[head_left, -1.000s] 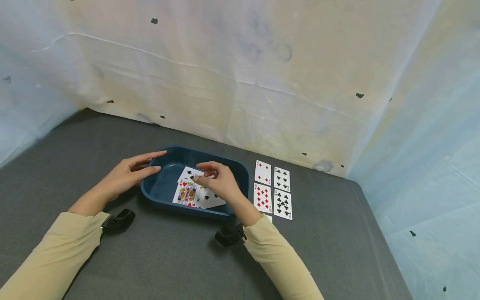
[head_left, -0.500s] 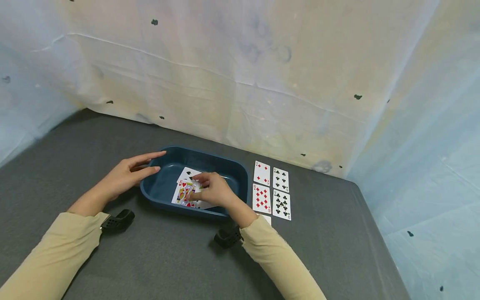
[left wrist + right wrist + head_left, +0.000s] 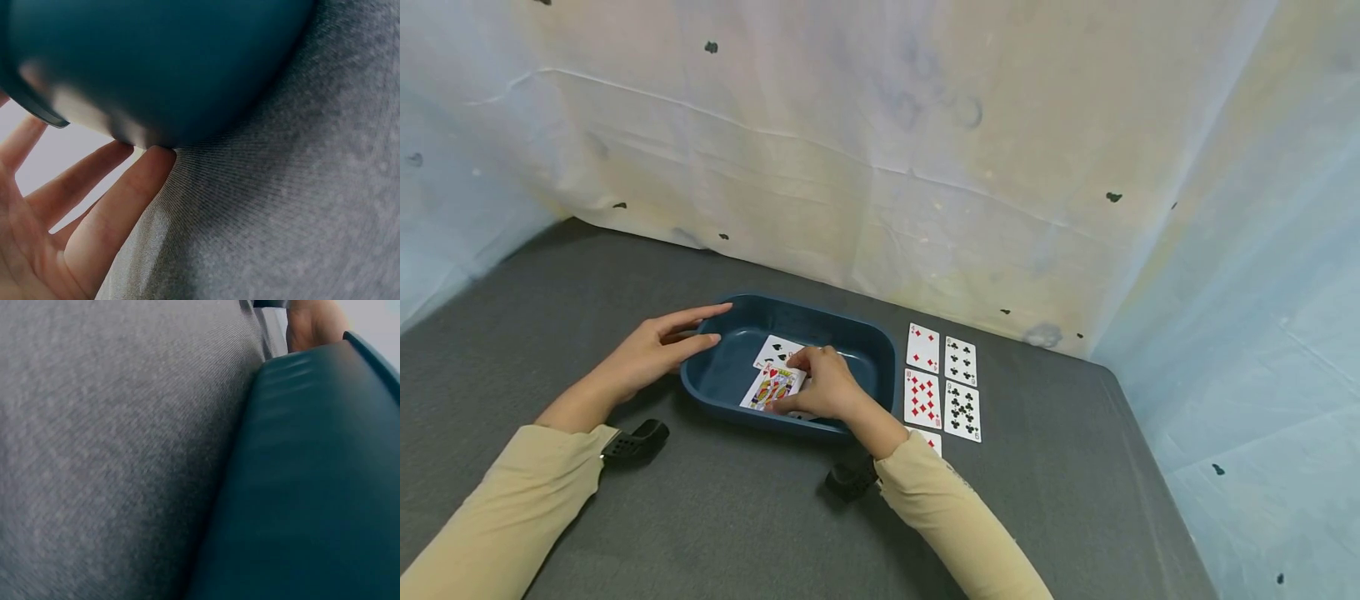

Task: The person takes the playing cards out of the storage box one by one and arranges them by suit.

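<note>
A dark blue tray (image 3: 752, 300) stands on the grey table with a few playing cards in it. My left hand (image 3: 658, 346) rests at its left end, thumb and index finger over the rim, other fingertips against the outer wall (image 3: 156, 75). Inside the tray, my right hand (image 3: 827, 387) pinches a king of hearts playing card (image 3: 772, 385) between thumb and fingers at its edges. A spade card (image 3: 772, 348) lies just behind it. Another card is mostly hidden under the right hand. The right wrist view shows only the tray's side and my left hand's fingers.
Right of the tray, face-up cards lie in two columns: diamonds (image 3: 922, 398) on the left, clubs (image 3: 962, 410) on the right. A further red card (image 3: 931, 442) is partly covered by my right sleeve. A pale cloth (image 3: 850, 167) hangs along the table's back edge.
My right hand has moved down and left within the tray onto the king of hearts, and that card has turned slightly. The left hand has stayed at the rim.
</note>
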A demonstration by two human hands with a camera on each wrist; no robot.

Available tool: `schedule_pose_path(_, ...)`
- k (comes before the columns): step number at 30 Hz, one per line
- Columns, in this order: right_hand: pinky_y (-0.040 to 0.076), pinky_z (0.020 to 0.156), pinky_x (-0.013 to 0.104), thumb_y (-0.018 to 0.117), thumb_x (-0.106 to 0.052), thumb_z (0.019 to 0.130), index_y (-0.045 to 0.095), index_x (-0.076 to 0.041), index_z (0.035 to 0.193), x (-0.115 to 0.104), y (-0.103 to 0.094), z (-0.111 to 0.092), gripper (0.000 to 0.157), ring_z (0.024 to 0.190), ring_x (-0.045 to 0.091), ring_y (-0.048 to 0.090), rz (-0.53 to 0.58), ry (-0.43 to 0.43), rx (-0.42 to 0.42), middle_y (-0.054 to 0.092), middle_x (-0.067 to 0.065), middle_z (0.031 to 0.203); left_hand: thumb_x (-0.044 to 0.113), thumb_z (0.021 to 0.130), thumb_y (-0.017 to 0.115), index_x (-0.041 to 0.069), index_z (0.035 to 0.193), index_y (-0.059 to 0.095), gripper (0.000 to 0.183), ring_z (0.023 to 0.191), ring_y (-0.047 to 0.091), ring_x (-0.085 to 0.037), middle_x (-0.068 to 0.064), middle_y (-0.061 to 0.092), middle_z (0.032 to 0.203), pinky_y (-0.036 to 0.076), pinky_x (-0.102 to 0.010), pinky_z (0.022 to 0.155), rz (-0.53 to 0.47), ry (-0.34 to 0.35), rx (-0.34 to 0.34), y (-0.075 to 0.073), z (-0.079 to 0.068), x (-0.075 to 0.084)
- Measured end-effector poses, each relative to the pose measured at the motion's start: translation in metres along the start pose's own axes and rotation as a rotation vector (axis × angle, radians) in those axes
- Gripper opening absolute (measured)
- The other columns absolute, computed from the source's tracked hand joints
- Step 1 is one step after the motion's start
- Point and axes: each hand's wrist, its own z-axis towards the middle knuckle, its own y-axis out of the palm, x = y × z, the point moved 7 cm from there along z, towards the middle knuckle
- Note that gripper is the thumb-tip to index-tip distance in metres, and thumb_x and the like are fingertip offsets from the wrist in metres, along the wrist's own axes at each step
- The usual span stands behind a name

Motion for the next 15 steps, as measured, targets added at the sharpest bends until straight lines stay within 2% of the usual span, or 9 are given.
schedule_pose_path(7, 0.046, 0.067, 0.022, 0.081, -0.012, 0.076, 0.055, -0.011, 0.119, -0.001, -0.002, 0.000, 0.050, 0.079, 0.011, 0.061, 0.235, 0.025, -0.003, 0.062, 0.006, 0.096, 0.041, 0.098, 0.053, 0.021, 0.150, 0.034, 0.059, 0.116, 0.048, -0.037, -0.020, 0.028, 0.154, 0.049, -0.035, 0.076, 0.010, -0.006, 0.001, -0.001, 0.000, 0.001)
schedule_pose_path(10, 0.047, 0.069, 0.024, 0.077, -0.008, 0.080, 0.059, -0.012, 0.117, 0.002, -0.007, 0.000, 0.042, 0.084, 0.014, 0.060, 0.292, 0.046, 0.048, 0.058, 0.007, 0.101, 0.041, 0.098, 0.053, 0.022, 0.150, 0.034, 0.059, 0.118, 0.048, -0.038, -0.019, 0.028, 0.154, 0.049, -0.035, 0.076, 0.008, -0.010, -0.001, -0.001, 0.000, 0.001)
schedule_pose_path(15, 0.050, 0.066, 0.024, 0.070, -0.005, 0.085, 0.062, -0.009, 0.116, 0.008, -0.019, -0.003, 0.033, 0.083, 0.017, 0.060, 0.428, 0.018, 0.137, 0.059, 0.010, 0.100, 0.042, 0.098, 0.053, 0.022, 0.150, 0.033, 0.060, 0.116, 0.047, -0.037, -0.019, 0.028, 0.154, 0.047, -0.032, 0.073, 0.010, -0.016, -0.005, 0.000, 0.002, 0.001)
